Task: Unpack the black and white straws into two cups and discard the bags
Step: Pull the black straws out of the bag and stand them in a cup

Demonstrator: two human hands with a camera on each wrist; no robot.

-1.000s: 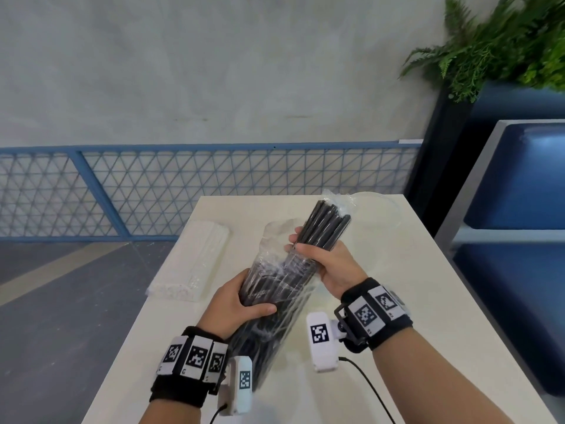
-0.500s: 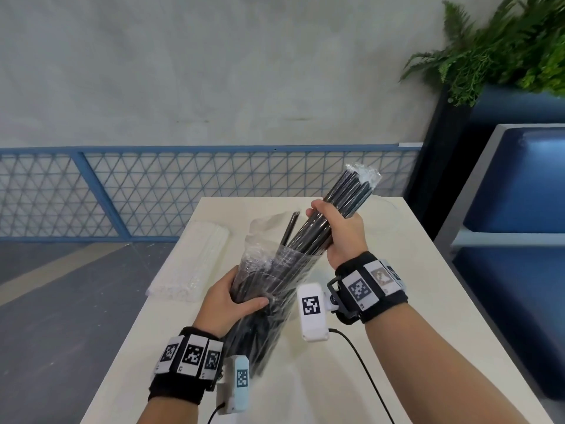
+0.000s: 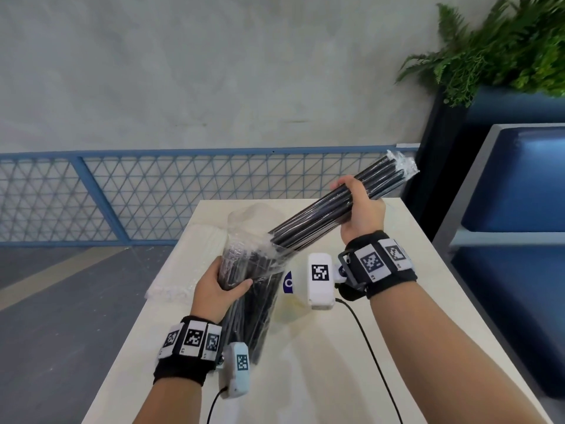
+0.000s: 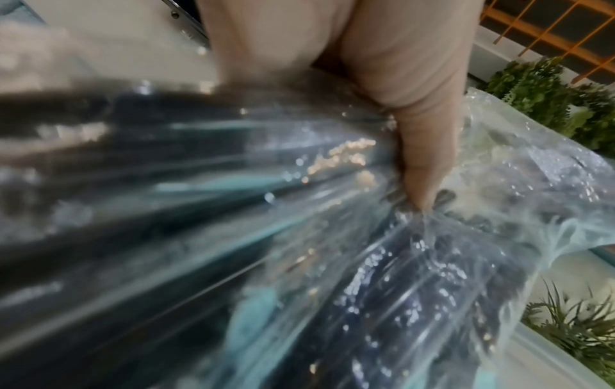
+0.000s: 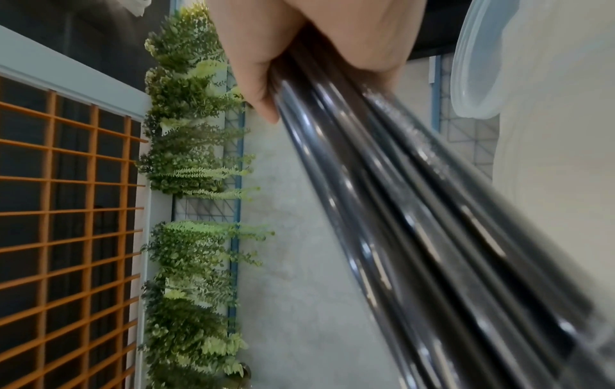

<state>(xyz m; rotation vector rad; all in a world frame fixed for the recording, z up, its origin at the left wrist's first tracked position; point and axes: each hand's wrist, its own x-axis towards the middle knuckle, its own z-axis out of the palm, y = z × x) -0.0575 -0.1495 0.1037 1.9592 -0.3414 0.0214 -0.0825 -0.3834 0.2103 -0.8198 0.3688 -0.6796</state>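
My right hand (image 3: 360, 206) grips a bundle of black straws (image 3: 324, 215) and holds it slanted up to the right, its lower ends still at the mouth of a clear plastic bag (image 3: 253, 270). My left hand (image 3: 218, 289) grips that bag around its middle above the table; more black straws remain inside. In the left wrist view my thumb (image 4: 422, 147) presses into the crinkled bag (image 4: 366, 263). The right wrist view shows my fingers (image 5: 263, 86) wrapped round the black straws (image 5: 416, 223). A pack of white straws (image 3: 189, 255) lies on the table's left side, partly hidden by the bag.
The beige table (image 3: 397, 347) has its left edge close to the white pack. A clear plastic cup rim (image 5: 479, 65) shows in the right wrist view. Blue mesh railing (image 3: 122, 194) stands behind, a plant (image 3: 501, 44) and blue seat (image 3: 519, 179) at the right.
My right hand has drawn the bundle of black straws up and to the right, nearly out of the bag. The left hand keeps its hold on the bag.
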